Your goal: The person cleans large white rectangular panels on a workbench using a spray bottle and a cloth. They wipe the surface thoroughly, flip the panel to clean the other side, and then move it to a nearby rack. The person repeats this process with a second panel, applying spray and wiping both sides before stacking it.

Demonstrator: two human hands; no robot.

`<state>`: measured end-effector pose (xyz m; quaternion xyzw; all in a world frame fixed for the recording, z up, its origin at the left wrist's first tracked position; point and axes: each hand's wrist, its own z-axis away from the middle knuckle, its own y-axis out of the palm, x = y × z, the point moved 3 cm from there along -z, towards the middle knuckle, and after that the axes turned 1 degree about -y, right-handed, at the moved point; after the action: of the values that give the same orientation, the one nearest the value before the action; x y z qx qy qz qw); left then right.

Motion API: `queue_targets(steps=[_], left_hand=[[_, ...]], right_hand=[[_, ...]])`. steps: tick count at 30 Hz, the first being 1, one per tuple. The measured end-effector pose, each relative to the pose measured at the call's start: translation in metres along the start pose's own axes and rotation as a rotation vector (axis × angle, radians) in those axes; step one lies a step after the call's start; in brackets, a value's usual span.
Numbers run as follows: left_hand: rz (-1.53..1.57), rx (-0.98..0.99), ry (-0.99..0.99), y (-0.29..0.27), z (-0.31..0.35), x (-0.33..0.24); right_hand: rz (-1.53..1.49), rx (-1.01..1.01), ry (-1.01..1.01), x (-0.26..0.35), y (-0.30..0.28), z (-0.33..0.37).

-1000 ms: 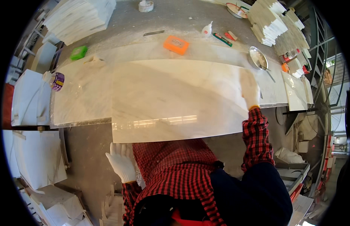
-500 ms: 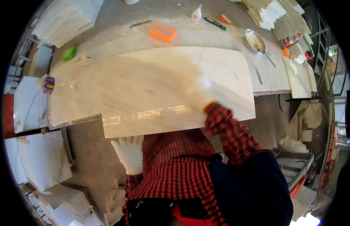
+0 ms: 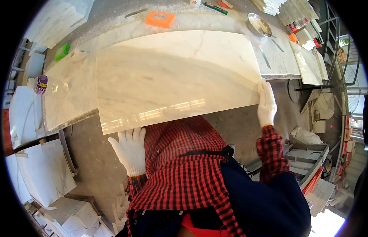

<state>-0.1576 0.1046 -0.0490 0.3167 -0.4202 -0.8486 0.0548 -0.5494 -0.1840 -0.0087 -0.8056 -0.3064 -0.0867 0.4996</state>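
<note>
On the table's (image 3: 71, 100) left end, a purple-labelled container (image 3: 41, 84) and a green box (image 3: 62, 52) are sitting clear of the slab (image 3: 176, 79), apparently leaving its face unobstructed. The left hand (image 3: 131, 152) is opening palm-up, fingertips meeting the front edge, seemingly supporting the overhang. The slab is resting across the table, projecting forward. The right hand (image 3: 267, 103) is lying open along the right edge, fingers nearly straight, apparently steadying it.

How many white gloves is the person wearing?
2. One glove is on the left hand, at the near edge of the pale slab; the other is on the right hand, by the slab's near right corner. Both are in plain view.
</note>
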Motion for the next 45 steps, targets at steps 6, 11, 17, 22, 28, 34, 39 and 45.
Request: queue_targets(steps=[6,11,17,22,28,34,39,45], left_hand=[[0.02,-0.021,0.006,-0.009,-0.002,-0.001],[0.038,-0.129,0.009,-0.008,0.004,-0.004],[0.047,-0.214,0.19,-0.059,0.027,-0.015],[0.12,-0.179,0.222,-0.076,0.038,-0.031],[0.148,-0.321,0.197,-0.085,0.039,-0.022],[0.084,-0.111,0.053,-0.06,0.004,-0.009],[-0.004,-0.112,0.1,-0.041,0.0,-0.019],[-0.02,-0.234,0.149,-0.033,0.006,-0.031]], right_hand=[[0.119,0.156,-0.247,0.147,0.065,0.052],[-0.472,0.496,-0.513,0.313,0.104,0.075],[-0.565,0.303,-0.278,0.439,0.14,0.191],[-0.775,1.026,-0.507,0.465,0.132,0.146],[-0.164,0.328,-0.703,0.259,0.081,0.038],[0.279,0.341,0.119,0.064,-0.011,0.006],[0.144,0.422,-0.176,0.122,0.052,0.051],[-0.449,0.861,-0.602,0.36,0.129,0.091]])
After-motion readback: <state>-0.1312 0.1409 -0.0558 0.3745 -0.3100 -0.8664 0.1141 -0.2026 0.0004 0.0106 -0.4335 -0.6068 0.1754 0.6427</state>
